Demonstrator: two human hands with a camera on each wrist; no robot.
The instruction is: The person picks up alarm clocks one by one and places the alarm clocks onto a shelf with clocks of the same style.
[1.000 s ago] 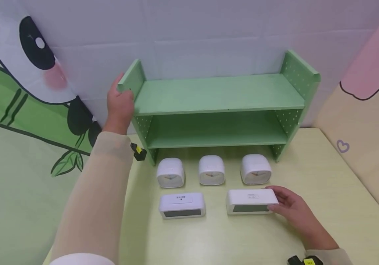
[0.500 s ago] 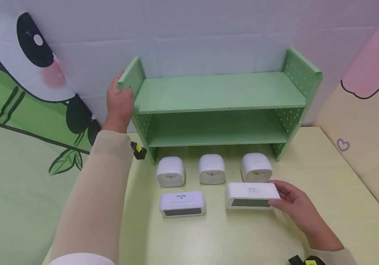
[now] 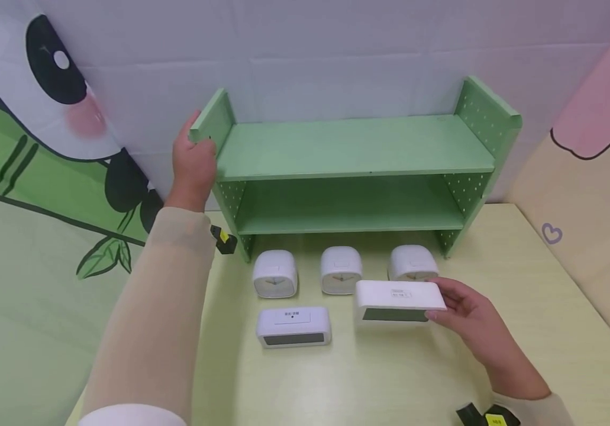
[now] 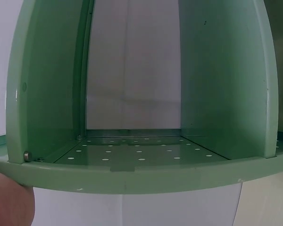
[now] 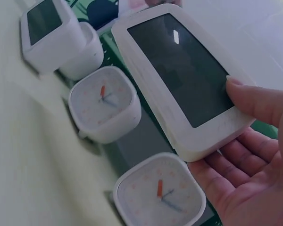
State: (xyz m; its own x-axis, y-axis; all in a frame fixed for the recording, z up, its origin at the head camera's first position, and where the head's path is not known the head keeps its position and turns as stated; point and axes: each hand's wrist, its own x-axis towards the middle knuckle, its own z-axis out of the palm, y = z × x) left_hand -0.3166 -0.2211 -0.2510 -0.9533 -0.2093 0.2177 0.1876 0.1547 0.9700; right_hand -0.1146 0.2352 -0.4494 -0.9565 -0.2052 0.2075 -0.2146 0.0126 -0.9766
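My left hand (image 3: 193, 165) grips the upper left side panel of a green two-tier shelf (image 3: 358, 148); in the left wrist view only a bit of that hand (image 4: 9, 200) shows below the panel. Between thumb and fingers, my right hand (image 3: 472, 319) holds the right end of a white digital clock (image 3: 400, 299), raised above the table. Its dark screen (image 5: 181, 70) faces the right wrist camera, with the thumb on the front. A second white digital clock (image 3: 294, 326) lies on the table to the left.
Three small white analog clocks (image 3: 275, 274) stand in a row before the shelf's foot; the held clock partly covers the right one (image 3: 413, 261). The pale wooden table (image 3: 294, 390) meets a curtain-like wall (image 3: 336, 59) behind the shelf.
My right hand has lifted the digital clock off the table and moved it up toward the shelf and slightly left. The left hand has kept its grip on the panel.
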